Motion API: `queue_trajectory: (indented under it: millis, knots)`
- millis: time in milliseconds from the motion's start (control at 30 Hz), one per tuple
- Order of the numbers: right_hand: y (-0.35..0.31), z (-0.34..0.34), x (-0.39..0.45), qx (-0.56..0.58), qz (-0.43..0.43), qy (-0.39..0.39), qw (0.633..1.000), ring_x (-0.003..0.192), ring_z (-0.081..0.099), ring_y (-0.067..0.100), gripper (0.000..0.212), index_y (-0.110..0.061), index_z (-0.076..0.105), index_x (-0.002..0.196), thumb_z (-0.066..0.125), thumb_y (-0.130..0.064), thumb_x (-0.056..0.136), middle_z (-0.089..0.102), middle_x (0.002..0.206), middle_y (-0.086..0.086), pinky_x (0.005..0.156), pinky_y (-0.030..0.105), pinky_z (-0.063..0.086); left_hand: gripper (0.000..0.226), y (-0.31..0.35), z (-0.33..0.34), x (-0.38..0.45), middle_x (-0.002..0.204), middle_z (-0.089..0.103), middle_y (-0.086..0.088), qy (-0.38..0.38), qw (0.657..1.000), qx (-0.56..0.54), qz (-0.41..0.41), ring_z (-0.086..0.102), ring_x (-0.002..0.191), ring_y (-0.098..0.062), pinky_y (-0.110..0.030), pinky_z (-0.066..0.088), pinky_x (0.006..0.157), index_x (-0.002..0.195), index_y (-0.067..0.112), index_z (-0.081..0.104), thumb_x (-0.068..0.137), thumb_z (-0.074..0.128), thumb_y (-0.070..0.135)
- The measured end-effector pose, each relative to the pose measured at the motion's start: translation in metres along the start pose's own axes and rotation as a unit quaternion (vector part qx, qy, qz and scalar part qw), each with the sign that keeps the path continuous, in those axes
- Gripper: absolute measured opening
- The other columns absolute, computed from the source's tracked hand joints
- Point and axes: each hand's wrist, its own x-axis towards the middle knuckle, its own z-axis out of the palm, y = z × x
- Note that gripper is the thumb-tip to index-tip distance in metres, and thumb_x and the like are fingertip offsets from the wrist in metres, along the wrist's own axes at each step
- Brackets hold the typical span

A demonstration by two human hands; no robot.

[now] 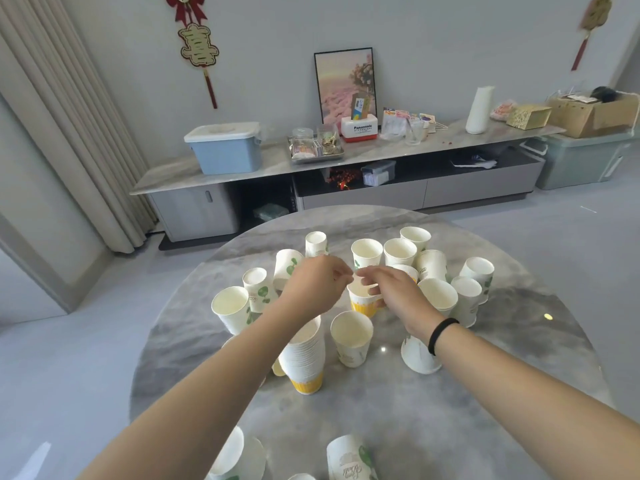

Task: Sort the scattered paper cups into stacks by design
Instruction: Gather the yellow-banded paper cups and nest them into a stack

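Both hands meet over a yellow-banded paper cup (362,304) in the middle of the round marble table (450,410). My right hand (394,292) grips its rim and side with the fingers hooked inside. Pinching at the same rim from the left is my left hand (311,285). A tall stack of yellow-banded cups (304,358) stands under my left forearm. Several white cups with green leaf prints stand around, such as one upright cup (351,337) and one at the left (230,308).
More leaf-print cups crowd the far side (400,251) and the right (465,299). An upside-down cup (419,356) sits beneath my right wrist. Cups lie at the near edge (349,457). A low TV cabinet (242,171) with boxes lines the wall beyond.
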Motion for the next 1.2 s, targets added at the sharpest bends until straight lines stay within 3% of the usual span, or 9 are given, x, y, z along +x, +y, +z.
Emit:
queue_trajectory:
  millis: [233, 300, 367, 533, 667, 800, 867, 967, 1200]
  knots:
    - [0.023, -0.065, 0.058, -0.217, -0.049, 0.093, 0.971, 0.096, 0.053, 0.018, 0.029, -0.008, 0.066, 0.104, 0.041, -0.015, 0.092, 0.059, 0.096, -0.002, 0.078, 0.026, 0.038, 0.039, 0.033, 0.055, 0.091, 0.106, 0.058, -0.007, -0.122, 0.984, 0.123, -0.038, 0.054, 0.100, -0.023, -0.033, 0.044, 0.086, 0.121, 0.008, 0.059, 0.092, 0.051, 0.031]
    - [0.031, -0.080, 0.078, -0.294, -0.043, 0.069, 0.952, 0.091, 0.053, 0.024, 0.026, -0.016, 0.068, 0.080, 0.043, -0.016, 0.090, 0.061, 0.085, 0.000, 0.077, 0.029, 0.041, 0.043, 0.032, 0.071, 0.111, 0.123, 0.058, -0.006, -0.146, 0.974, 0.155, -0.071, 0.055, 0.113, -0.027, -0.033, 0.043, 0.088, 0.124, 0.009, 0.054, 0.089, 0.054, 0.034]
    - [0.037, -0.088, 0.094, -0.389, -0.021, 0.033, 0.920, 0.082, 0.047, 0.026, 0.033, -0.026, 0.046, 0.053, 0.047, -0.021, 0.086, 0.049, 0.067, -0.004, 0.069, 0.029, 0.036, 0.054, 0.027, 0.084, 0.124, 0.135, 0.050, -0.009, -0.172, 0.962, 0.187, -0.102, 0.048, 0.123, -0.030, -0.036, 0.042, 0.094, 0.128, 0.010, 0.049, 0.085, 0.056, 0.042]
    - [0.047, -0.082, 0.118, -0.506, 0.024, 0.006, 0.862, 0.080, 0.050, 0.024, 0.035, -0.021, 0.046, 0.063, 0.057, -0.051, 0.075, 0.055, 0.077, 0.001, 0.060, 0.029, 0.030, 0.089, 0.019, 0.100, 0.130, 0.142, 0.033, -0.015, -0.259, 0.926, 0.241, -0.134, 0.044, 0.126, -0.030, -0.037, 0.045, 0.091, 0.143, 0.011, 0.031, 0.074, 0.066, 0.056]
    - [0.050, -0.070, 0.128, -0.501, 0.037, 0.010, 0.864, 0.075, 0.054, 0.024, 0.034, -0.017, 0.048, 0.071, 0.069, -0.045, 0.070, 0.059, 0.080, 0.001, 0.058, 0.028, 0.034, 0.082, 0.009, 0.098, 0.135, 0.143, 0.034, -0.014, -0.235, 0.932, 0.243, -0.132, 0.046, 0.125, -0.029, -0.036, 0.046, 0.092, 0.141, 0.016, 0.033, 0.074, 0.072, 0.041]
    - [0.050, -0.066, 0.128, -0.455, 0.046, 0.007, 0.889, 0.089, 0.064, 0.024, 0.032, -0.012, 0.067, 0.090, 0.070, -0.040, 0.074, 0.070, 0.094, 0.002, 0.075, 0.031, 0.048, 0.075, 0.012, 0.081, 0.135, 0.144, 0.032, -0.016, -0.214, 0.938, 0.247, -0.119, 0.038, 0.130, -0.029, -0.036, 0.043, 0.096, 0.143, 0.016, 0.029, 0.080, 0.065, 0.034]
    - [0.044, -0.067, 0.122, -0.420, 0.041, -0.001, 0.906, 0.091, 0.065, 0.025, 0.028, -0.010, 0.071, 0.088, 0.069, -0.035, 0.076, 0.073, 0.095, 0.005, 0.079, 0.032, 0.051, 0.074, 0.017, 0.069, 0.130, 0.147, 0.030, -0.016, -0.196, 0.946, 0.234, -0.110, 0.032, 0.134, -0.029, -0.036, 0.041, 0.099, 0.146, 0.018, 0.024, 0.083, 0.061, 0.032]
    - [0.025, -0.071, 0.104, -0.354, 0.008, -0.022, 0.935, 0.082, 0.060, 0.021, 0.015, -0.016, 0.064, 0.068, 0.071, -0.025, 0.077, 0.066, 0.075, -0.003, 0.062, 0.021, 0.043, 0.085, 0.019, 0.051, 0.117, 0.152, 0.023, -0.017, -0.152, 0.964, 0.186, -0.118, 0.024, 0.140, -0.035, -0.042, 0.034, 0.108, 0.149, 0.023, 0.015, 0.080, 0.063, 0.035]
    - [-0.039, -0.063, 0.045, -0.232, -0.145, 0.131, 0.953, 0.075, 0.055, 0.016, 0.010, -0.014, 0.060, 0.080, 0.063, -0.022, 0.084, 0.065, 0.081, 0.003, 0.064, 0.028, 0.040, 0.071, 0.017, -0.013, 0.054, 0.128, 0.045, -0.009, 0.055, 0.992, -0.004, -0.117, 0.043, 0.121, -0.029, -0.042, 0.045, 0.098, 0.127, 0.016, 0.040, 0.068, 0.073, 0.037]
